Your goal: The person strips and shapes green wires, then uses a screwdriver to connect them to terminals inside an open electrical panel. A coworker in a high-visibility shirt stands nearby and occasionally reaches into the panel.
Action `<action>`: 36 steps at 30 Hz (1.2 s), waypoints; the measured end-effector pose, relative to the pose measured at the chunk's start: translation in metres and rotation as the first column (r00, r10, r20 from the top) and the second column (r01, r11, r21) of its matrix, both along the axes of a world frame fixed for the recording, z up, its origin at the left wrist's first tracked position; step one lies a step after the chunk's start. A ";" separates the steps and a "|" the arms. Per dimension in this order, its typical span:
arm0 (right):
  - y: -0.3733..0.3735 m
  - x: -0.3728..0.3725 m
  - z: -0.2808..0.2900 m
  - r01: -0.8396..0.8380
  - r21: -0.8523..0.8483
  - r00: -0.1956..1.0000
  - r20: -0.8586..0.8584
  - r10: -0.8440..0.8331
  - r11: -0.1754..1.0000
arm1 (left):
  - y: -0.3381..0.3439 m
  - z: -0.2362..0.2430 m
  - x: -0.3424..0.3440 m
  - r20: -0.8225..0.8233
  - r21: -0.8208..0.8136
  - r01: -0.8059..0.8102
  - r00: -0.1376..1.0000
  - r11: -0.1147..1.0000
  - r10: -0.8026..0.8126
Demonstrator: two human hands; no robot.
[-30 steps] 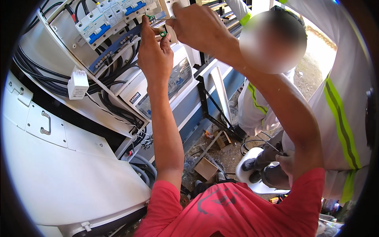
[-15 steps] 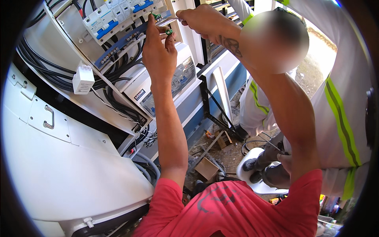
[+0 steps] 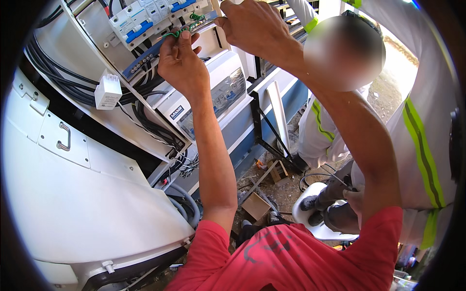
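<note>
My left hand point(image 3: 185, 68) pinches a green wire point(image 3: 175, 34) against the blue terminal bar point(image 3: 141, 64), below a row of white circuit breakers point(image 3: 141, 28) with blue levers. Coiled green wire point(image 3: 196, 17) shows just above and right of my fingers. From the right, my right hand point(image 3: 255, 24) is closed around what looks like a screwdriver, its thin metal shaft point(image 3: 206, 23) pointing left along the bar. Its handle is hidden in my fist.
A white box with a clear window point(image 3: 213, 99) sits below my left hand. Black cables point(image 3: 60, 72) and a small white block point(image 3: 108, 91) are at left. Close on the right stands a person in white clothing point(image 3: 427, 145); a white chair point(image 3: 310, 216) is below.
My left hand has moved a little left and down along the terminal bar and now pinches the green wire there. My right hand has shifted slightly, still holding the tool. The view has shifted a little.
</note>
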State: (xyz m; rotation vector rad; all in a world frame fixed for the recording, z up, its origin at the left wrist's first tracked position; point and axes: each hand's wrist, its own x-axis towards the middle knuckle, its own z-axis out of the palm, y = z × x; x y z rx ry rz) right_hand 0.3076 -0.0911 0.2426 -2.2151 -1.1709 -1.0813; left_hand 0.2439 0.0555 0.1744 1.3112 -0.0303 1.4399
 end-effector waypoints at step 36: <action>-0.005 0.007 -0.044 -0.011 0.360 0.919 -0.365 0.151 0.933 | 0.016 0.022 0.021 -0.061 0.378 -0.427 0.874 0.822 0.482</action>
